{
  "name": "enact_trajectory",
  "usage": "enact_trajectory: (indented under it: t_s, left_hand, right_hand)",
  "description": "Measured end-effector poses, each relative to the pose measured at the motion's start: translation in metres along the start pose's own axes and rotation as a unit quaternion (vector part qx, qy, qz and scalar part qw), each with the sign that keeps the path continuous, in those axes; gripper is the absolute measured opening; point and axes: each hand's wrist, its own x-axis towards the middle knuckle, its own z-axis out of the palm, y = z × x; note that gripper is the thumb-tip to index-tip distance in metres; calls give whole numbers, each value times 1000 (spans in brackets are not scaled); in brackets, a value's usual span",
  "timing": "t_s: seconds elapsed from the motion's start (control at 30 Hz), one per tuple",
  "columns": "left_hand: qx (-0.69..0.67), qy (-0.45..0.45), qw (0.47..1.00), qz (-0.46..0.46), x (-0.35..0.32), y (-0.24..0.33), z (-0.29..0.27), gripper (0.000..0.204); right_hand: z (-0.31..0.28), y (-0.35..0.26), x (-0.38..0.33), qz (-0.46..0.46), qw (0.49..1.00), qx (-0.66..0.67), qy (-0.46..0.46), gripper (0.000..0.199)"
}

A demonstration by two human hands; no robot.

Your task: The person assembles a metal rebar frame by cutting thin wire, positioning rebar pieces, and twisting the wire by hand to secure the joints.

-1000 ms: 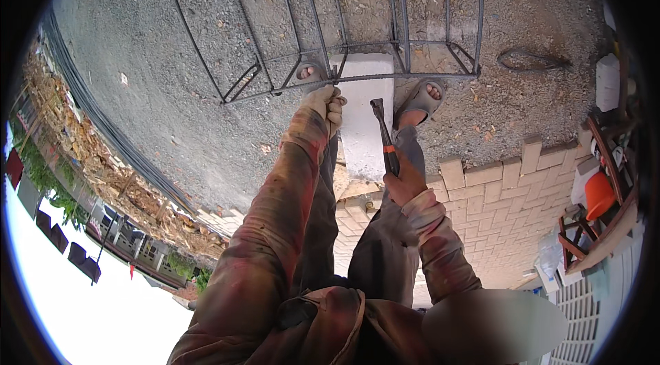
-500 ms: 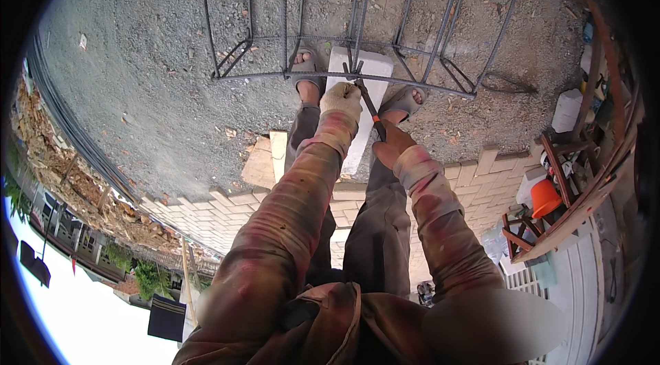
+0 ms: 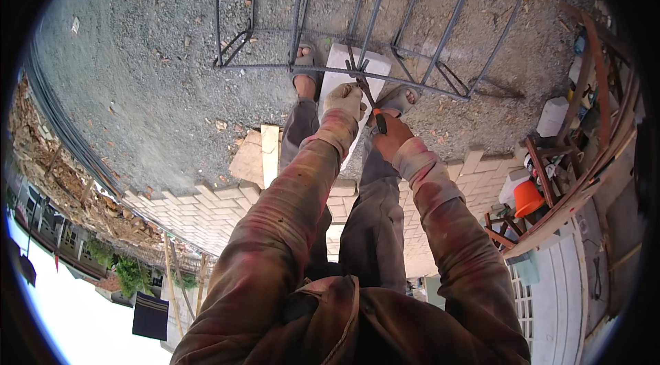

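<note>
A long cage of dark steel rebar (image 3: 275, 67) lies on the gravel in front of me, its near crossbar running left to right just past my hands. My right hand (image 3: 392, 135) is bare and closed around the black and orange handles of pincers (image 3: 368, 95). The pincers' head reaches up to the crossbar where a lengthwise bar meets it. My left hand (image 3: 344, 98), in a pale work glove, makes a fist right beside the pincers, just short of the crossbar. What its fingers hold, if anything, is hidden.
Under the joint lies a white block (image 3: 350, 61) between my sandalled feet. Boards (image 3: 269, 153) rest on gravel at the paving's edge (image 3: 185, 205). To the right stand wooden frames (image 3: 543, 169) and an orange bucket (image 3: 527, 198); long bars (image 3: 65, 137) lie far left.
The view has turned slightly, so the cage appears tilted and shifted. My left fist sits a little farther below the crossbar. The pincers remain at the joint in my right hand.
</note>
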Motion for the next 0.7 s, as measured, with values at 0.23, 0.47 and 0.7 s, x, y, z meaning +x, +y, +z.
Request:
enact_trajectory:
  t_s: [0.23,0.47,0.7]
  left_hand:
    - [-150,-392,884,-205,-31,12,4,41]
    - [-189,-13,970,-155,-31,0,74,34]
    - [-141,102,982,-75,4,-37,101,24]
  right_hand:
    - [8,35,-3,67,498,787,-359,41]
    - [-30,49,-17,-54,961,255,-90,61]
    - [4,53,6,-7,990,-94,102,62]
